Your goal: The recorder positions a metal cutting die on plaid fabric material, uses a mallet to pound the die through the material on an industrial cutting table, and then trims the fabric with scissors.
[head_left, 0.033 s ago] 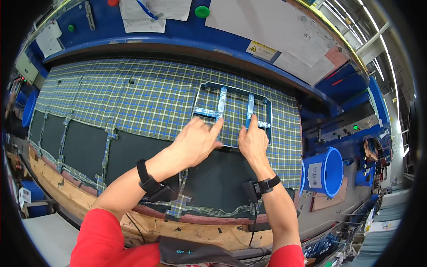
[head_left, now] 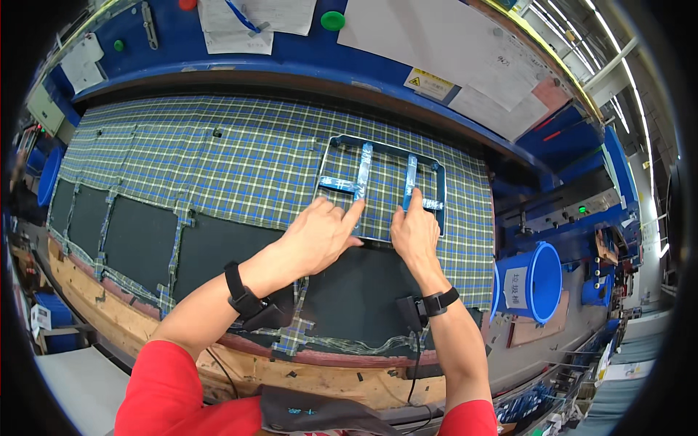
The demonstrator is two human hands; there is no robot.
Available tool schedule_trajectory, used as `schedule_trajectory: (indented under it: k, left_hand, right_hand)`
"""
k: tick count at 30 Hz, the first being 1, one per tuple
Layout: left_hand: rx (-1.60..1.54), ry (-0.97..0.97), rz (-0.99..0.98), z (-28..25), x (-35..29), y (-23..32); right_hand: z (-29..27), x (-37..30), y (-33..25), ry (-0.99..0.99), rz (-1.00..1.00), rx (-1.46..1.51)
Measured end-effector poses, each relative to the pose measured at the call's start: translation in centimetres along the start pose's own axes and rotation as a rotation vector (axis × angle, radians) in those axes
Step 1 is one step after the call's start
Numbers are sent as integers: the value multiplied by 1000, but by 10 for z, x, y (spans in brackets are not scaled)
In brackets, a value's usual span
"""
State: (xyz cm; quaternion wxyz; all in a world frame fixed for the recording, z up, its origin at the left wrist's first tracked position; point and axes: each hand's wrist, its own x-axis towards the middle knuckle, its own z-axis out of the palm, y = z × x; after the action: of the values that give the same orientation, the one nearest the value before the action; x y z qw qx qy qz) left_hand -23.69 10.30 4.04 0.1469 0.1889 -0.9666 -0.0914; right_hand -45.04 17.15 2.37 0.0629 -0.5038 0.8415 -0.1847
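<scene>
A blue cutting die, a rounded open frame with crossbars, lies flat on plaid fabric. At its near left part is my left hand, the index finger stretched along a crossbar and the thumb by the near edge. My right hand holds the near right part, its index finger resting on the other upright bar. Some of the fingers curl down and are partly hidden. Close to both hands, the near rim of the die borders a dark cut-out area in the fabric.
Behind the fabric runs a blue machine beam with papers on it. Fabric strips lie along the wooden table edge. On the right stands a blue bucket. A cable hangs from my right wrist.
</scene>
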Motion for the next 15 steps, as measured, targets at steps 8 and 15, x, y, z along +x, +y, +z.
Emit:
schedule_trajectory:
  k: [8, 15]
  left_hand:
    - [103, -1, 62, 0, -5, -2]
    - [95, 248, 137, -41, -13, 33]
  right_hand:
    - [-9, -8, -4, 130, -20, 64]
    - [-57, -38, -13, 314, -68, 165]
